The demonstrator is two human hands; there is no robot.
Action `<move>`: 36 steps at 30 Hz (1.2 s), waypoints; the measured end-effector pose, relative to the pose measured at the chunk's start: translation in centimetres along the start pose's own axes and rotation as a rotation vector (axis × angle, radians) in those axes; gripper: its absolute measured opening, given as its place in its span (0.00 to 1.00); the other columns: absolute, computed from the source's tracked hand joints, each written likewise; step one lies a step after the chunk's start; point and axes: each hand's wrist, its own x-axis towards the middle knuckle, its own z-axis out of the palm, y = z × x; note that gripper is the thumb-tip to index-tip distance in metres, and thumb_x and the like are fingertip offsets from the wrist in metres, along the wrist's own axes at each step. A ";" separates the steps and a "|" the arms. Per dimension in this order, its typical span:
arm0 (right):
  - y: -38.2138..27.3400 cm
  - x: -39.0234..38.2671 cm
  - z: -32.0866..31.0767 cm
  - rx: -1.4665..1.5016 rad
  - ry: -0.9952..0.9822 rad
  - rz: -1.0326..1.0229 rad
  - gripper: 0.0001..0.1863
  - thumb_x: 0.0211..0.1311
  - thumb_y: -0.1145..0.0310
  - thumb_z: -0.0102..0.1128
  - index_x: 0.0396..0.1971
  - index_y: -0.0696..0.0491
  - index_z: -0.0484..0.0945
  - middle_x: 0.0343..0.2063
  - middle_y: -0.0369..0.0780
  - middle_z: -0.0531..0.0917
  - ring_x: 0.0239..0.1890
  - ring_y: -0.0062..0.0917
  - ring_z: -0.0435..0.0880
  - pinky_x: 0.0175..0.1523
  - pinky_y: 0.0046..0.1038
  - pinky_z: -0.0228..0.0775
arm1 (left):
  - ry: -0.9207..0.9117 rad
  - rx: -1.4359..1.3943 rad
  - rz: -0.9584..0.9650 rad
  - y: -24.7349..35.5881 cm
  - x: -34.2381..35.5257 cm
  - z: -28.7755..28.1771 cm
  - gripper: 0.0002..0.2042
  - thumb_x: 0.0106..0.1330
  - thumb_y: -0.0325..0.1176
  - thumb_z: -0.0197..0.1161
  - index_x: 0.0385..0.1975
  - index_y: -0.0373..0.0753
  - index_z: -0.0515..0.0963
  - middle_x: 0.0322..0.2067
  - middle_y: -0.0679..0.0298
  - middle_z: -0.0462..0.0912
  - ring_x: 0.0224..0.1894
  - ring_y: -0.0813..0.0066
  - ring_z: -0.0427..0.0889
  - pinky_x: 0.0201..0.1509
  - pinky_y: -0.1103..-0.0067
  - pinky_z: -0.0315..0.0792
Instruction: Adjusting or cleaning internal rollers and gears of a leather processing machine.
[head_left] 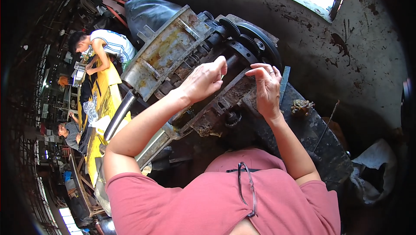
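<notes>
My left hand [208, 79] is raised over a rusty steel machine [158, 53], its fingers curled toward the thumb; whatever they may hold is too small to make out. My right hand [266, 87] is beside it to the right, index finger and thumb bent inward, also with no clearly visible object. Behind both hands are dark toothed gears [229, 27], a drilled flange [238, 48] and a dark shaft. A polished steel cylinder [119, 115] sticks out toward the lower left.
A dark bench [325, 148] at right carries a steel strip [284, 83] and a grimy lump [302, 107]. Two people [104, 50] work at a yellow table [110, 98] on the left. A stained wall [355, 48] curves behind; a white sack [375, 174] lies lower right.
</notes>
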 end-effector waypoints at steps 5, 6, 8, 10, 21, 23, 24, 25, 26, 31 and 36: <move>-0.8 -0.2 0.7 -0.151 -0.030 -0.101 0.14 0.54 0.69 0.69 0.42 0.52 0.82 0.43 0.41 0.80 0.50 0.32 0.78 0.67 0.46 0.48 | 0.165 -0.152 -0.089 0.3 -2.0 0.2 0.12 0.58 0.24 0.65 0.38 0.35 0.70 0.26 0.60 0.81 0.32 0.71 0.84 0.39 0.74 0.74; -1.3 -0.3 0.9 -0.138 -0.080 -0.080 0.15 0.53 0.70 0.69 0.43 0.52 0.82 0.45 0.42 0.79 0.49 0.32 0.78 0.68 0.45 0.49 | 0.240 -0.170 -0.097 0.2 -2.4 0.4 0.12 0.58 0.23 0.65 0.38 0.35 0.70 0.25 0.59 0.81 0.31 0.68 0.84 0.37 0.73 0.74; -2.6 0.0 1.2 -0.155 -0.162 -0.109 0.18 0.49 0.73 0.69 0.44 0.53 0.81 0.47 0.44 0.77 0.48 0.34 0.78 0.64 0.41 0.56 | 0.371 -0.215 -0.085 -0.1 -2.8 1.1 0.12 0.58 0.23 0.65 0.39 0.35 0.71 0.25 0.58 0.81 0.30 0.68 0.84 0.34 0.74 0.74; -2.1 0.8 1.8 -0.194 -0.199 -0.151 0.18 0.49 0.73 0.69 0.43 0.53 0.81 0.45 0.44 0.77 0.48 0.35 0.78 0.62 0.40 0.59 | 0.387 -0.231 -0.112 -0.2 -2.9 1.4 0.12 0.58 0.24 0.66 0.39 0.36 0.73 0.26 0.60 0.82 0.32 0.72 0.83 0.37 0.76 0.74; -0.7 3.5 4.4 -0.204 -0.354 -0.438 0.03 0.51 0.76 0.62 0.27 0.59 0.79 0.33 0.44 0.76 0.37 0.38 0.78 0.46 0.36 0.69 | 0.420 -0.364 -0.158 0.4 -2.4 1.4 0.13 0.56 0.23 0.70 0.39 0.36 0.75 0.28 0.62 0.86 0.35 0.79 0.85 0.42 0.81 0.75; -0.4 3.3 4.2 -0.226 -0.357 -0.476 0.03 0.51 0.77 0.60 0.25 0.60 0.78 0.32 0.44 0.77 0.37 0.39 0.78 0.46 0.36 0.69 | 0.417 -0.413 -0.200 0.4 -2.6 1.1 0.11 0.56 0.24 0.71 0.36 0.36 0.77 0.29 0.62 0.86 0.36 0.81 0.85 0.42 0.82 0.75; -0.1 3.3 4.1 -0.235 -0.350 -0.437 0.02 0.51 0.77 0.60 0.24 0.60 0.78 0.32 0.44 0.77 0.37 0.38 0.78 0.46 0.36 0.69 | 0.398 -0.423 -0.194 0.3 -2.9 1.0 0.10 0.57 0.24 0.71 0.37 0.34 0.80 0.31 0.61 0.87 0.37 0.81 0.85 0.43 0.82 0.76; 0.1 3.3 4.0 -0.243 -0.343 -0.397 0.02 0.51 0.77 0.59 0.23 0.60 0.77 0.32 0.44 0.77 0.36 0.38 0.79 0.46 0.35 0.69 | 0.397 -0.425 -0.195 0.0 -3.0 1.1 0.10 0.57 0.24 0.71 0.37 0.34 0.80 0.31 0.61 0.87 0.37 0.81 0.85 0.43 0.82 0.76; 0.0 3.5 4.0 -0.221 -0.350 -0.415 0.00 0.49 0.77 0.60 0.23 0.57 0.78 0.32 0.44 0.77 0.39 0.37 0.78 0.48 0.35 0.67 | 0.414 -0.440 -0.175 -0.4 -3.2 1.4 0.10 0.57 0.24 0.70 0.38 0.34 0.81 0.32 0.61 0.87 0.37 0.81 0.85 0.44 0.82 0.76; -0.1 4.2 3.3 -0.319 -0.312 -0.493 0.01 0.49 0.77 0.61 0.23 0.54 0.79 0.32 0.41 0.77 0.44 0.33 0.75 0.52 0.35 0.62 | 0.488 -0.273 -0.127 -0.8 -3.6 1.3 0.12 0.57 0.23 0.69 0.41 0.34 0.82 0.38 0.57 0.86 0.39 0.72 0.86 0.46 0.78 0.78; 0.1 3.9 3.2 -0.293 -0.287 -0.419 0.03 0.46 0.76 0.64 0.22 0.53 0.80 0.32 0.39 0.75 0.44 0.32 0.74 0.54 0.36 0.56 | 0.439 0.076 0.089 -1.4 -2.3 2.4 0.14 0.53 0.25 0.70 0.40 0.37 0.82 0.39 0.56 0.80 0.43 0.60 0.81 0.49 0.71 0.75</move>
